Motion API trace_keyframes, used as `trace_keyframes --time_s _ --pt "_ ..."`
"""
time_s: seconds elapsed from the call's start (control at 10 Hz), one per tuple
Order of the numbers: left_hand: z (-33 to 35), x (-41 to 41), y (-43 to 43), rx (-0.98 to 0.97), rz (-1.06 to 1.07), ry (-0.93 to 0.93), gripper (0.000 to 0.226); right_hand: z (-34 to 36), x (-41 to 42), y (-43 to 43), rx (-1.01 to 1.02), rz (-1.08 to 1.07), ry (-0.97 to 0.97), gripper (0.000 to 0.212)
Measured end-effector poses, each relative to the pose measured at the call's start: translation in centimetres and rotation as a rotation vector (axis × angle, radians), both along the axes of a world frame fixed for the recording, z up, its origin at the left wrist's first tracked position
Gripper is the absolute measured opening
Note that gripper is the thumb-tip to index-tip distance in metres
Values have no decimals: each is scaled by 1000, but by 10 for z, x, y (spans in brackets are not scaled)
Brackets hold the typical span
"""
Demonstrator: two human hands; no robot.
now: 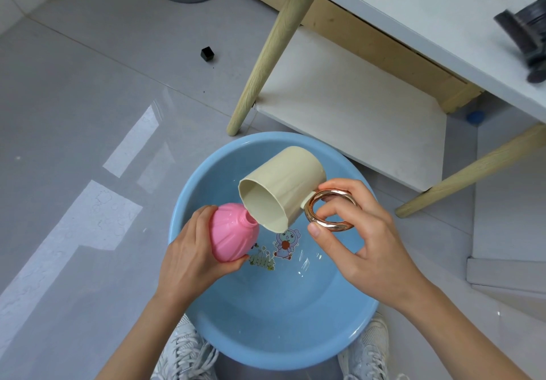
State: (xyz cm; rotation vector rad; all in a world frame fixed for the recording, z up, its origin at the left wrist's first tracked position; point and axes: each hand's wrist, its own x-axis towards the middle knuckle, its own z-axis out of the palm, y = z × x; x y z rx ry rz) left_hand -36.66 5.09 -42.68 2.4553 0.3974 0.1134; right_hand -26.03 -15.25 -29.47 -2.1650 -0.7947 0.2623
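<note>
Cup [283,184] — beige, glossy ring handle [334,193] — tilted over ribbed, perhaps plastic bottle [233,235].

Loads of open floor [74,114] left of the basin [295,350]; table leg [267,60] and low shelf [354,125] crowd its far rim, cup [283,184] and pink bottle [233,235] hog the middle.

Bright daylight — floor [88,143] glare (edges warped)

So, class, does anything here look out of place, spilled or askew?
A small black cube lies alone on the floor tiles, apart from everything else, as if dropped. The beige cup is tipped steeply, but the right hand holds it over the pink bottle above the blue basin; no spill shows.
</note>
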Motion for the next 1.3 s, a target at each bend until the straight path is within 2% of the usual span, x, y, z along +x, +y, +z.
trace_keyframes --time_s 1.3 --pt "0 0 0 7 -14 1 98 1 -3 4 -50 20 -96 19"
